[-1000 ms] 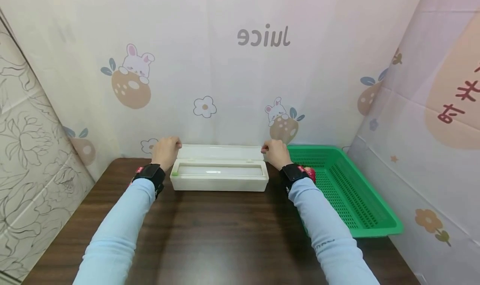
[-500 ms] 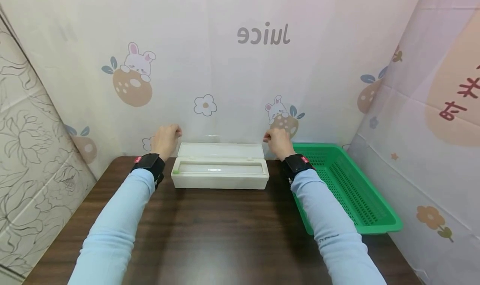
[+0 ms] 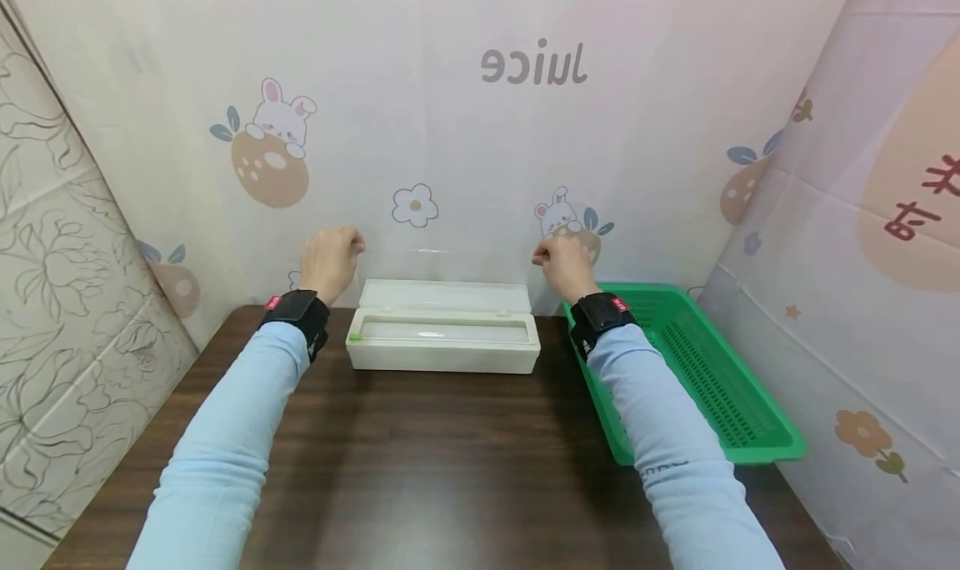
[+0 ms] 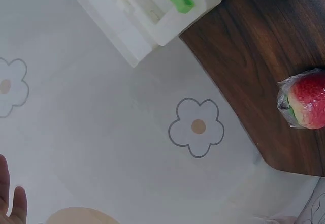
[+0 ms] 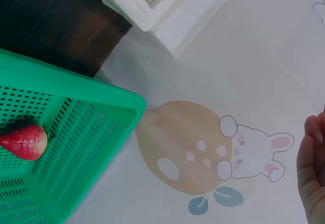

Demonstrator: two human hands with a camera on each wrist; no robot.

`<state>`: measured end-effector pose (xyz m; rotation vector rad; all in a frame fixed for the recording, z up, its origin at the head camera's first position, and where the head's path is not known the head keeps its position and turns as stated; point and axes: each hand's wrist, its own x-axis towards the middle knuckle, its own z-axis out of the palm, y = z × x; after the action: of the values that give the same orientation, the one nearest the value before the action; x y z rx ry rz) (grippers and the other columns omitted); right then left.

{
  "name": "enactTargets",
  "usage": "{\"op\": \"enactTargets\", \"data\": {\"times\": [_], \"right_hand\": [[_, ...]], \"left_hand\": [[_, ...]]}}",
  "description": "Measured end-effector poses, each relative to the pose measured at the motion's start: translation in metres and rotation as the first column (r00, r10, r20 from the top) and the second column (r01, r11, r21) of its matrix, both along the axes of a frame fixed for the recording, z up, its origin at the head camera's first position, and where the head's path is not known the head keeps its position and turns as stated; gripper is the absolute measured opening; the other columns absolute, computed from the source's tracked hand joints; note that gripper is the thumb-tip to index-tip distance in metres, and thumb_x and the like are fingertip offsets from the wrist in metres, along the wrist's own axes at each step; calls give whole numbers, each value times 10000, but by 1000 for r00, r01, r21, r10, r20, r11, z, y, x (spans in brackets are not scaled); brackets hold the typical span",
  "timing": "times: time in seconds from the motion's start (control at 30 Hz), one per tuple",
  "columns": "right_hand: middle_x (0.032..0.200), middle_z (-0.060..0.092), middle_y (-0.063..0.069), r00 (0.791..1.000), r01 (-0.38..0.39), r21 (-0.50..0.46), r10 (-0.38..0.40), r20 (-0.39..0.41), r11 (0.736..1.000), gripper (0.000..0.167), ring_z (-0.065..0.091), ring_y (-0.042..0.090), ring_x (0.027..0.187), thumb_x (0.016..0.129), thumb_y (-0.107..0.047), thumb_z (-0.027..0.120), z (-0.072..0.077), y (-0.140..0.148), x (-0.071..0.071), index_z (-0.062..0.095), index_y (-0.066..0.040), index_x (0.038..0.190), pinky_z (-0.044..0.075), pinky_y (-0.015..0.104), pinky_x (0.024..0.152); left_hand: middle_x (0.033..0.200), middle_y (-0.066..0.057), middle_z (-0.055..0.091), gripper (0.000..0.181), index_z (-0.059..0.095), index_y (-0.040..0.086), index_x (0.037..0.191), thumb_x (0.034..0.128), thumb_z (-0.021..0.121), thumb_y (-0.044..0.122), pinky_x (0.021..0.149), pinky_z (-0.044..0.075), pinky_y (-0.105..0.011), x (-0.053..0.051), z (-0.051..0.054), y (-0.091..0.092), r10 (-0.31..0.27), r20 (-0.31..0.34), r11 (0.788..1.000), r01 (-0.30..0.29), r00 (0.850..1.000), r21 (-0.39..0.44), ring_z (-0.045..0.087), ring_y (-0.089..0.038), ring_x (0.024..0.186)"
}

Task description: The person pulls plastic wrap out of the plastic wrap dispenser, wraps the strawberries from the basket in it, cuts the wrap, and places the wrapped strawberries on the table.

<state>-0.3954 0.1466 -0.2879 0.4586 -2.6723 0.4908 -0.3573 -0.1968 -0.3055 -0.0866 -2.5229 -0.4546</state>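
A white cling film dispenser [image 3: 444, 358] sits at the back of the table, its lid [image 3: 446, 295] standing up behind it and a green slider [image 3: 355, 337] at its left end. My left hand [image 3: 330, 262] and right hand [image 3: 566, 266] are raised above its two ends. Between their pinching fingers stretches clear cling film [image 3: 431, 252], visible mainly as a thin glint. In the left wrist view a red and cream peach-like fruit [image 4: 310, 99], wrapped in clear film, lies on the table; my left arm hides it in the head view. The wrist views show only parts of each hand.
A green slotted basket [image 3: 750, 387] stands on the right of the brown table [image 3: 442, 470], partly under my right forearm. Inside it lies a red fruit [image 5: 28, 142]. A printed cloth wall [image 3: 420, 137] rises directly behind the dispenser, another on the right.
Both hands have risen together from beside the lid to well above it, drawing the clear film upward. The dispenser has stayed in place; the head view has shifted slightly.
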Motion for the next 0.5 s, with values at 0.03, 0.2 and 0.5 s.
{"op": "enactTargets", "data": {"times": [0.03,0.2,0.5], "right_hand": [[873,681,143,1000,1,-1,-1,-3,1000,126,610,301,816,868,-115,619,2,0,1,696,-16,885,471,396,707],[889,684,138,1000,15,-20,-15,1,1000,139,613,287,825,875,-127,611,11,-1,2,700,-21,887,462,399,731],[884,691,92,997,33,40,-30,-78,999,141,609,269,817,870,-194,625,22,4,5,713,-83,881,446,383,683]], "left_hand": [[905,-146,677,122,655,34,926,873,608,134,676,418,-400,0,1,0,5,-12,1000,-5,1000,0,586,-303,792],[915,-143,677,145,656,35,921,882,595,161,732,391,-428,2,8,4,24,-43,1000,-23,999,22,583,-315,847],[936,-161,660,166,636,24,928,903,559,169,794,393,-468,5,19,10,49,-58,997,-45,997,68,566,-340,897]]}}
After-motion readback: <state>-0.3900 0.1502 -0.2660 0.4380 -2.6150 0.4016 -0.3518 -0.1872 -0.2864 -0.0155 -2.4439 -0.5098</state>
